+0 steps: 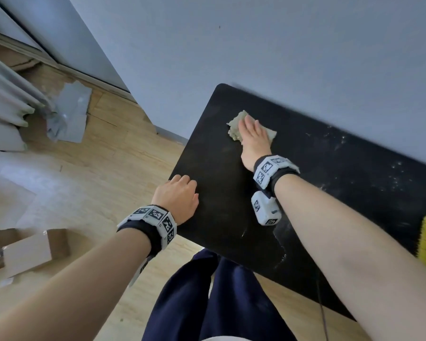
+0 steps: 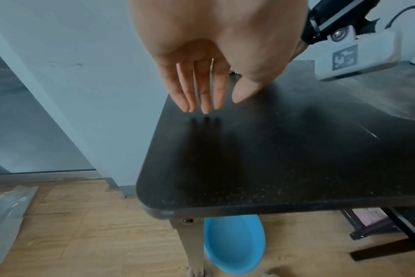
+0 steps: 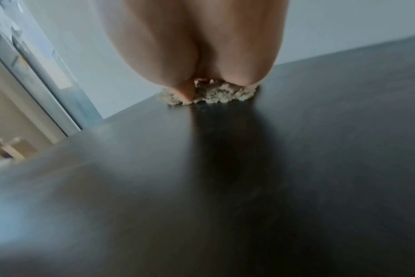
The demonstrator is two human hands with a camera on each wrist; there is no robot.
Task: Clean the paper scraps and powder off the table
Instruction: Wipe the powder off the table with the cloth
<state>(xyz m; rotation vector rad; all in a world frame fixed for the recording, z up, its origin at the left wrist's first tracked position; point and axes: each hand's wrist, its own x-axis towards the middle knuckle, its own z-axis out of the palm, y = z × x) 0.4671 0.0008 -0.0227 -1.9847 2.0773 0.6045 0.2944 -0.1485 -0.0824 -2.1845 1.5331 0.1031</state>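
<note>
A blue basin (image 2: 235, 245) sits on the wood floor (image 1: 103, 163). Flattened cardboard boxes (image 1: 27, 252) lie on that floor too, well apart from a crumpled grey plastic sheet (image 1: 69, 114) nearer the wall (image 1: 256, 40).

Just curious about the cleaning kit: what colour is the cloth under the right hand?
The cloth is pale beige-green, clearest in the head view.
</note>
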